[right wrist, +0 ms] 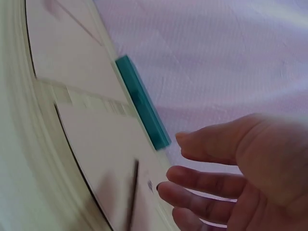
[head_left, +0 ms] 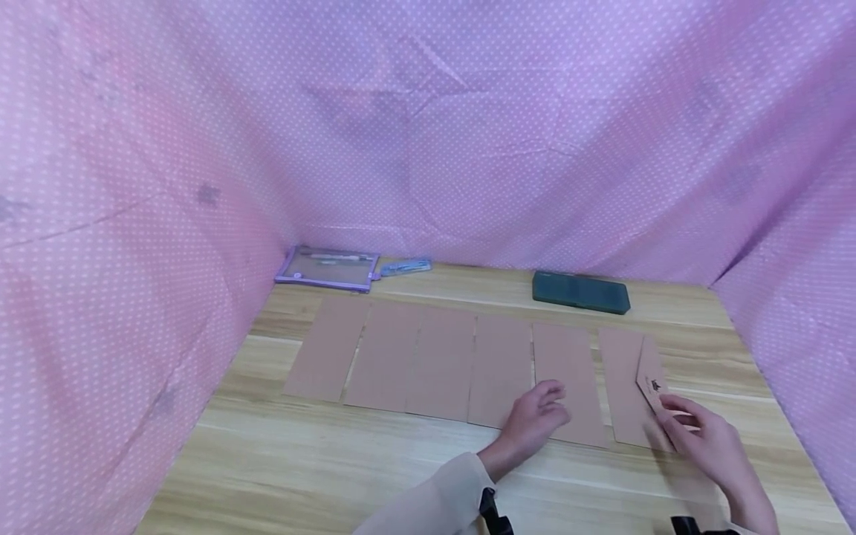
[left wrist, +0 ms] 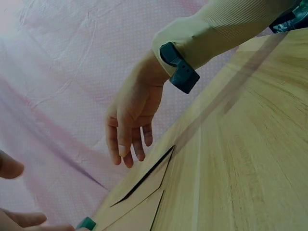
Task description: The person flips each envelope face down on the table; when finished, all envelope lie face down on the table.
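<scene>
Several flat brown paper envelopes (head_left: 441, 357) lie in a row across the wooden table. At the right end, one envelope (head_left: 622, 394) has its pointed flap (head_left: 650, 364) showing, with a small dark printed mark. My right hand (head_left: 712, 442) is at that flap's edge, its thumb and fingers spread apart. In the right wrist view, nothing shows between the thumb and fingers of the right hand (right wrist: 260, 168). My left hand (head_left: 535, 416) hovers over the lower left part of the neighbouring envelope (head_left: 568, 357), fingers loosely bent and holding nothing.
A dark green case (head_left: 580, 292) lies behind the envelopes on the right. At the back left are a purple-edged zip pouch (head_left: 328, 269) with pens inside and a small blue item (head_left: 405, 267). Pink dotted cloth (head_left: 428, 148) walls the table on three sides.
</scene>
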Demonstrator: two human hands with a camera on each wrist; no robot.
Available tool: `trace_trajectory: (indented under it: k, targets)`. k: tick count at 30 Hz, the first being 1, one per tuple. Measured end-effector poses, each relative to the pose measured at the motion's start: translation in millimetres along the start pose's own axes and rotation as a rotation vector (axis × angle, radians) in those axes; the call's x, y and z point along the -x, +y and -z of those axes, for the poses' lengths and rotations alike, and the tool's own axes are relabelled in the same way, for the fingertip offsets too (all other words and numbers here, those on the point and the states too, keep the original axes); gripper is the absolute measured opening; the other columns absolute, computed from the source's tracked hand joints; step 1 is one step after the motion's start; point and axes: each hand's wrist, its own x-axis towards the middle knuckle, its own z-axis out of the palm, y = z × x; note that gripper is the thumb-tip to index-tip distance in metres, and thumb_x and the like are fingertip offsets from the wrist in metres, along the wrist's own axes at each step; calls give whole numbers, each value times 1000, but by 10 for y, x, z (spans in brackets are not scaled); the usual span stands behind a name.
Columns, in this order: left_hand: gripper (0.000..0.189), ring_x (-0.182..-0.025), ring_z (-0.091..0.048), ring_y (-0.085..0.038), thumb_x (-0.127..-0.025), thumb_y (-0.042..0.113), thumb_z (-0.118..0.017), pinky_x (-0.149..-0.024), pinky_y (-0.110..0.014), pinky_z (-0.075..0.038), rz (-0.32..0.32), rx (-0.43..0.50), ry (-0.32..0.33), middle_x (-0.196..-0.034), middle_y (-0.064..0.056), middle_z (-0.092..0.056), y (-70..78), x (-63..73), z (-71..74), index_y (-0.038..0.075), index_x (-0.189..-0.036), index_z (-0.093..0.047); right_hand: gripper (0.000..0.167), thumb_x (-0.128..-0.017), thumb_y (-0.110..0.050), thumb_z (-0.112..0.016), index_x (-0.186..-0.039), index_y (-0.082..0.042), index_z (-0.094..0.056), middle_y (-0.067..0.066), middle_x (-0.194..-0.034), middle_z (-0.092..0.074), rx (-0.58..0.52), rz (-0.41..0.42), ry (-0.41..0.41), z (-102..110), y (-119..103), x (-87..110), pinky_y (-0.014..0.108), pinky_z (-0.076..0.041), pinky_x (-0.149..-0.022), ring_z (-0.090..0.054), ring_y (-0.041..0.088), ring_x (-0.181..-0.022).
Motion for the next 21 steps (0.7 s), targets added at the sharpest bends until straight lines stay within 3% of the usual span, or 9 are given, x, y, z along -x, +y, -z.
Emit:
trace_trajectory:
  k: [3, 6, 8, 11, 12, 14, 18, 19, 21]
  targets:
    - [54, -133, -57, -31, -93, 17, -60, -105, -25, -50, -2, 27, -76, -148, -16, -54, -7, -47, -84, 8, -145, -48, 33, -92, -9, -68, -121, 7, -63, -45, -101, -49, 31, 56, 14, 57, 103, -40, 8, -48, -61, -51, -22, -82]
    - [57, -136, -54, -30, -93, 16, -58, -107, -24, -48, 7, 44, -158, -153, -14, -49, -21, -96, -179, 9, -148, -44, 35, -90, -7, -70, -120, 9, -63, -27, -103, -63, 56, 96, 3, 107, 204, -86, 9, -48, -62, -48, -25, -86]
    - [59, -137, -53, -27, -94, 18, -57, -108, -24, -46, 17, 47, -207, -156, -12, -46, -38, -124, -237, 11, -150, -41, 36, -90, -8, -71, -121, 8, -62, -3, -109, -71, 79, 103, -13, 126, 259, -123, 10, -49, -63, -41, -28, -91]
    - [61, -138, -51, -22, -95, 21, -55, -110, -27, -45, 26, 18, -257, -158, -6, -43, -64, -166, -325, 16, -152, -38, 40, -90, -10, -72, -124, 7, -61, 32, -118, -65, 105, 102, -47, 140, 321, -172, 12, -48, -65, -30, -32, -96]
    - [61, -138, -51, -20, -95, 23, -55, -111, -27, -45, 26, 2, -265, -159, -4, -42, -77, -182, -355, 17, -153, -38, 41, -89, -11, -73, -124, 6, -61, 33, -120, -64, 119, 105, -52, 139, 335, -186, 14, -48, -66, -28, -33, -97]
    - [60, -139, -49, -18, -96, 26, -54, -112, -28, -44, 26, -29, -276, -159, 0, -41, -100, -212, -407, 19, -153, -37, 45, -88, -11, -74, -126, 7, -59, 39, -123, -59, 120, 108, -69, 131, 359, -212, 21, -51, -72, -37, -27, -99]
    - [61, -140, -47, -16, -96, 29, -54, -113, -30, -43, 40, -29, -278, -160, 3, -39, -147, -282, -494, 23, -153, -36, 50, -86, -10, -75, -129, 8, -56, 41, -128, -55, 81, 137, -68, 77, 419, -251, 9, -43, -87, -37, -27, -106]
    - [61, -140, -47, -16, -96, 29, -54, -113, -31, -43, 46, -21, -279, -160, 3, -38, -155, -297, -510, 23, -153, -36, 52, -86, -9, -75, -131, 8, -55, 42, -129, -52, 63, 142, -69, 60, 434, -257, 4, -39, -93, -37, -27, -112]
    - [62, -140, -47, -15, -95, 29, -55, -114, -32, -43, 58, -6, -276, -161, 4, -38, -165, -326, -535, 24, -154, -36, 55, -87, -7, -73, -134, 10, -51, 44, -133, -47, 22, 160, -73, 26, 486, -269, -9, -20, -92, -21, -34, -114]
